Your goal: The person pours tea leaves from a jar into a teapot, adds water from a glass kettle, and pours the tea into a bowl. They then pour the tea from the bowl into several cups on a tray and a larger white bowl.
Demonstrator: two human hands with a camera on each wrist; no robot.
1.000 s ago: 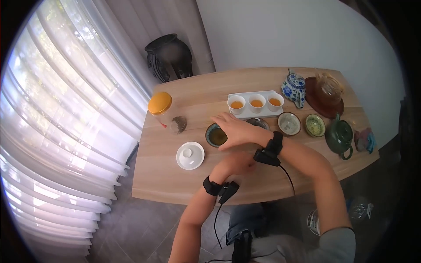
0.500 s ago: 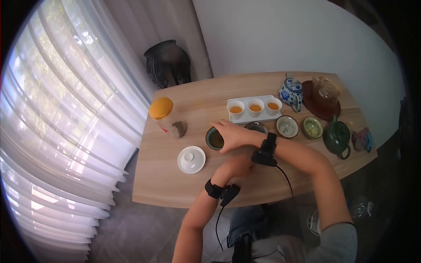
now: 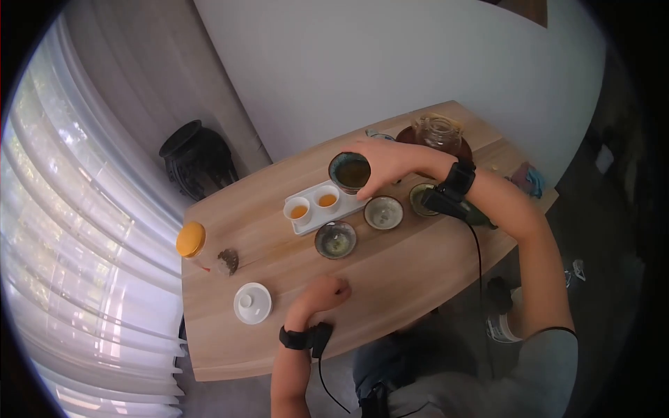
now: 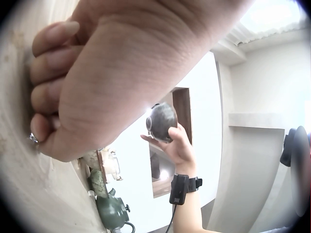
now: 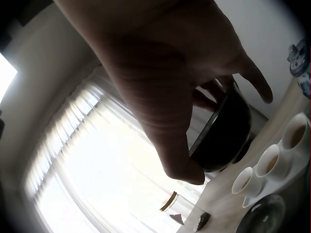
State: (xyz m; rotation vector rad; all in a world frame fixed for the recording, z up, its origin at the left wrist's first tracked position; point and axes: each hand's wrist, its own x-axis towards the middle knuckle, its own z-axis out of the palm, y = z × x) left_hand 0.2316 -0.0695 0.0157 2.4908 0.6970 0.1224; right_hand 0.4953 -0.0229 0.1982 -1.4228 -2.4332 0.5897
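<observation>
My right hand grips a dark tea bowl by the rim, thumb on the near side and fingers on the far side. In the head view the bowl overlaps the right end of a white tray; the left wrist view shows its dark underside raised up. Two white cups of amber tea, the left cup and the middle cup, show on the tray. The third cup shows in the right wrist view. My left hand rests on the tabletop, its fingers curled and holding nothing.
Near the tray are a grey-green bowl, a pale bowl and a green bowl. A white lid and a yellow-topped jar sit left. A glass pot and green teapot stand right.
The right hand has lifted the dark bowl from the middle of the table and carried it right, toward the tray's far end. The left hand stays low on the table while the view has turned.
</observation>
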